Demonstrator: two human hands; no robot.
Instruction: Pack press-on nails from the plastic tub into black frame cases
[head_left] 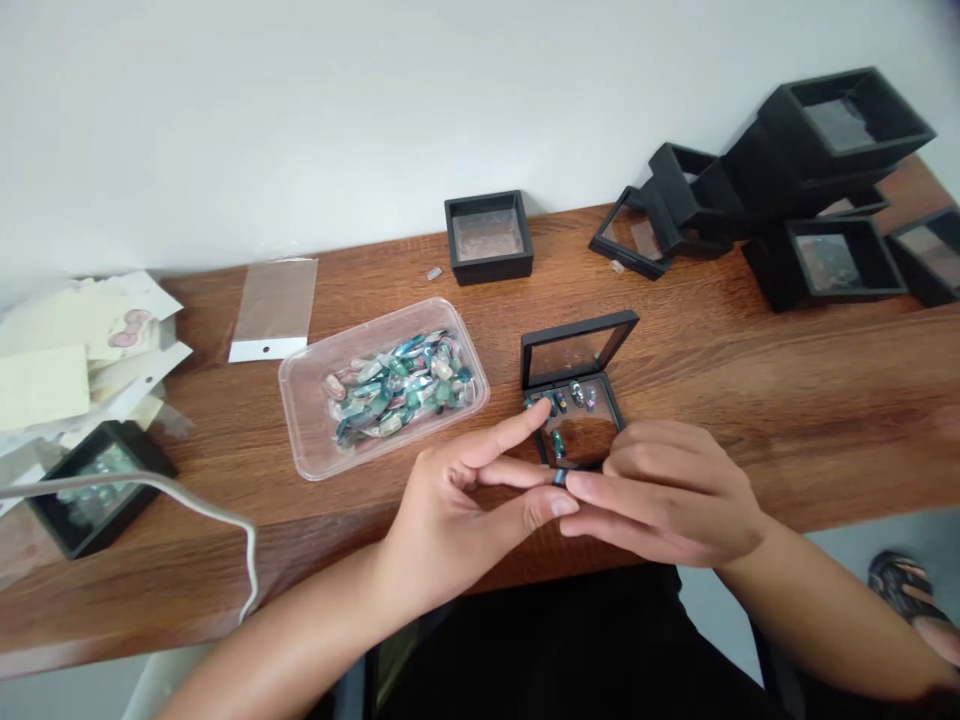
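Between the fingertips of both hands is a small dark blue press-on nail. My left hand pinches it between thumb and a finger, the index finger stretched out over the case. From the other side my right hand closes its thumb and fingers on the same nail, partly hiding it. Just beyond the fingers, an open black display case with clear film lies with its lid raised. Several decorated nails rest on the film along its back, and a green nail sits at its left.
A clear plastic tub of mixed nails stands left of the case. Black frame boxes pile up at the right; another box stands by the wall. Cards, a clear bag and a white cable lie at left.
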